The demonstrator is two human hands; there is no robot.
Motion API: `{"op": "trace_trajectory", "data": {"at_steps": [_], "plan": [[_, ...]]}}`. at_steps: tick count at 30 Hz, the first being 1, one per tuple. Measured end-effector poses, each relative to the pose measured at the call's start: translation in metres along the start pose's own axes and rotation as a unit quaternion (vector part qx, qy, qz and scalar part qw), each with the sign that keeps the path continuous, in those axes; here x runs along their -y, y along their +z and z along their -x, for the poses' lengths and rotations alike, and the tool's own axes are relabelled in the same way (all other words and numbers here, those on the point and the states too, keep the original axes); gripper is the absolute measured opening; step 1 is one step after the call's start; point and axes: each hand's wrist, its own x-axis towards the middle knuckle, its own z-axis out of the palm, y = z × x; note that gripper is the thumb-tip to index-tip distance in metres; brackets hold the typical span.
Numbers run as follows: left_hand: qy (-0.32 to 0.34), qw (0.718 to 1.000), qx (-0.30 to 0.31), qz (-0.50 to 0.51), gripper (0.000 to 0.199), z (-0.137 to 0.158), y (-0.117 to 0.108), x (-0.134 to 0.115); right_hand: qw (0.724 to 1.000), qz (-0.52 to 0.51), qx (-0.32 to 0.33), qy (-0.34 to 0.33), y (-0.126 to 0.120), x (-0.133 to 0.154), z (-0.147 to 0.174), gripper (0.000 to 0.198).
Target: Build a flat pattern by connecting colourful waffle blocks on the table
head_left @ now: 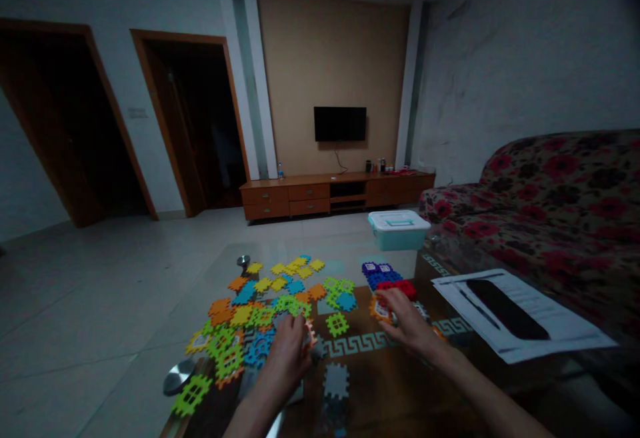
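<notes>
Interlocking plastic tiles with notched edges lie spread over a glass-topped table. My right hand [407, 321] has its fingers closed at an orange tile [379, 307], just in front of red tiles [397, 289] and blue-purple tiles [380, 275]. Over the near side of the loose pile, my left hand [290, 351] is curled with its fingertips pointing down; what they grip is hidden. An orange-and-white tile edge [311, 333] shows beside those fingers. Between my hands lies a lime-green window tile [337, 324], and nearer me is a grey tile [336, 381].
Yellow tiles [277, 284] and several other colours fill the table's left side. At the far right corner stands a teal box with a white lid [399, 221]. Papers [560, 328] carry a black phone-like slab [505, 308] and a pen. A floral sofa [550, 185] is at right.
</notes>
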Motion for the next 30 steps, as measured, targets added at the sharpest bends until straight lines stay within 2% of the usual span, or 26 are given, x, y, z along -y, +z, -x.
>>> {"op": "trace_trajectory", "data": {"at_steps": [3, 5, 8, 11, 15, 19, 26, 30], "plan": [[0.08, 0.996, 0.011, 0.048, 0.046, -0.012, 0.029, -0.055, 0.994, 0.047, -0.011, 0.102, -0.036, -0.063, 0.041, 0.056], [0.12, 0.991, 0.03, 0.056, 0.046, -0.019, 0.049, -0.09, 0.99, 0.062, -0.004, 0.127, -0.047, -0.086, 0.064, 0.059], [0.148, 0.986, 0.066, 0.035, 0.045, -0.03, 0.077, -0.132, 0.99, 0.067, 0.024, 0.118, -0.05, -0.096, 0.084, 0.062], [0.177, 0.982, 0.052, 0.03, 0.04, -0.043, 0.101, -0.157, 0.991, 0.062, 0.057, 0.104, -0.046, -0.091, 0.089, 0.067], [0.2, 0.979, 0.023, 0.026, 0.032, -0.055, 0.124, -0.169, 0.993, 0.051, 0.064, 0.086, -0.046, -0.085, 0.084, 0.069], [0.224, 0.974, 0.013, 0.006, 0.026, -0.06, 0.132, -0.171, 0.994, 0.051, 0.065, 0.072, -0.048, -0.084, 0.082, 0.071], [0.244, 0.969, 0.031, -0.017, 0.031, -0.052, 0.124, -0.171, 0.993, -0.004, 0.076, 0.089, -0.041, -0.091, 0.081, 0.06], [0.222, 0.974, 0.043, -0.002, 0.03, -0.047, 0.107, -0.16, 0.992, -0.005, 0.068, 0.102, -0.035, -0.096, 0.079, 0.056]]}}
